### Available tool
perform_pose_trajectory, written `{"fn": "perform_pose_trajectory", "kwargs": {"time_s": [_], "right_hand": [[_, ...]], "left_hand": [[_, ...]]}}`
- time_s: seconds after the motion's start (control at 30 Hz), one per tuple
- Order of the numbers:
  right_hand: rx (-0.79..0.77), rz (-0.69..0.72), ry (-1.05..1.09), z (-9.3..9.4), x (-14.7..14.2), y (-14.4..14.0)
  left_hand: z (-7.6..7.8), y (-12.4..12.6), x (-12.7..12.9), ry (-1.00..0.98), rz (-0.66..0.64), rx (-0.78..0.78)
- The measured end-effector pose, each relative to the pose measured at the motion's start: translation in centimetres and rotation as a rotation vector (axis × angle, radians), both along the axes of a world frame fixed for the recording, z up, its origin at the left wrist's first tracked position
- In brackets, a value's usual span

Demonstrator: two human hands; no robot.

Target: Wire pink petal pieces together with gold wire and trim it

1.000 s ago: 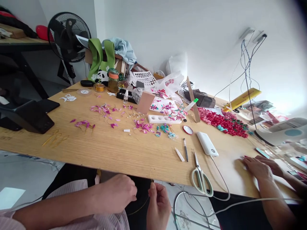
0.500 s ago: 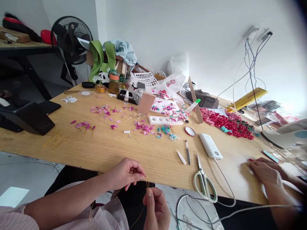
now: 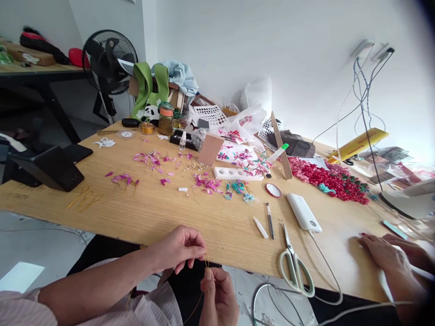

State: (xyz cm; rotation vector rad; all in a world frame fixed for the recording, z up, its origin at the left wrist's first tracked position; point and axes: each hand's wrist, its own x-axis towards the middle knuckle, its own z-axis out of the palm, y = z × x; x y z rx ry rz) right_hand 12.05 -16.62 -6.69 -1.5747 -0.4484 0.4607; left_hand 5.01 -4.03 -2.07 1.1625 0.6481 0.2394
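Desk point(image 3: 159, 213): pale wood-grain top, matt, fine straight lines. Wire point(image 3: 206, 261) pinched in hands: thin, gold-coloured, metallic sheen. Scissors point(image 3: 294, 267): bright metal blades, pale green smooth plastic handles. Power bank point(image 3: 303, 212): white plastic, smooth, slightly glossy. Jar point(image 3: 165, 118): clear glass, amber contents, orange lid. Sleeve point(image 3: 20, 308): striped woven cloth, matt.

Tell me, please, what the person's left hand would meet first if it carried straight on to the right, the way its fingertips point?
Probably the thin gold wire pinched at its fingertips, then the right hand just below it. The left hand sits at the table edge; depth is unclear.
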Motion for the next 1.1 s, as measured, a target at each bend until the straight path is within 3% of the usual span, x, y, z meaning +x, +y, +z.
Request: {"fn": "perform_pose_trajectory", "kwargs": {"time_s": [0.33, 0.6, 0.83, 1.1], "right_hand": [[0.010, -0.019, -0.041, 0.0, -0.5, 0.4], [0.089, 0.026, -0.012, -0.4, -0.8, 0.7], [0.060, 0.043, -0.006, -1.6, -1.2, 0.5], [0.045, 0.097, 0.024, -0.6, -1.3, 0.6]], "left_hand": [[0.4, 0.4, -0.7, -0.088, -0.038, -0.120], [0.3, 0.3, -1.1, -0.092, -0.016, -0.112], [0.0, 0.5, -1.4, -0.113, 0.034, -0.096], [0.4, 0.3, -1.6, -0.144, 0.055, -0.072]]}}
